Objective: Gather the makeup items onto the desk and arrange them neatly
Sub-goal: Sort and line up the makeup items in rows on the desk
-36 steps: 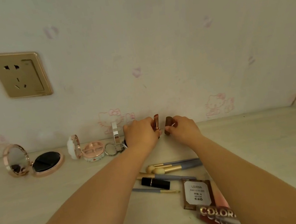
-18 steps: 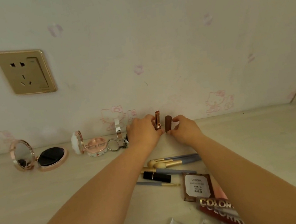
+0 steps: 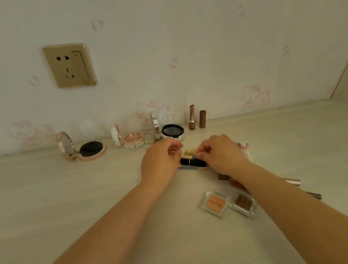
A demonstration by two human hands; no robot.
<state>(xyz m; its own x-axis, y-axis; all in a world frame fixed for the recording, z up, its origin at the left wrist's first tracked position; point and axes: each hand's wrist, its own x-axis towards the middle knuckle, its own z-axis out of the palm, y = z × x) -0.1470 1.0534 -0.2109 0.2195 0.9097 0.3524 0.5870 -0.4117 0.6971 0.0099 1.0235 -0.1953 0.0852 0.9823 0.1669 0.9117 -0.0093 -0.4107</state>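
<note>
An uncapped lipstick [image 3: 192,117] and its brown cap [image 3: 202,119] stand side by side against the wall. Nearer me, a black lipstick tube [image 3: 192,162] lies on the desk [image 3: 66,206] among makeup brushes [image 3: 190,152]. My left hand [image 3: 161,164] hovers at the tube's left end with loosely curled fingers, holding nothing. The fingertips of my right hand [image 3: 222,155] pinch a blue brush handle just above the tube. My right hand and arm hide the other brushes and palettes.
Three open compacts line the wall: rose-gold [image 3: 84,149], white and pink [image 3: 132,139], silver with a black pad [image 3: 172,130]. Two clear eyeshadow pans [image 3: 215,204] [image 3: 243,204] lie near my right forearm. A wall socket [image 3: 69,65] is above.
Both hands let go of the lipstick and its cap, which now stand at the wall, and drew back toward me to the black tube and brushes.
</note>
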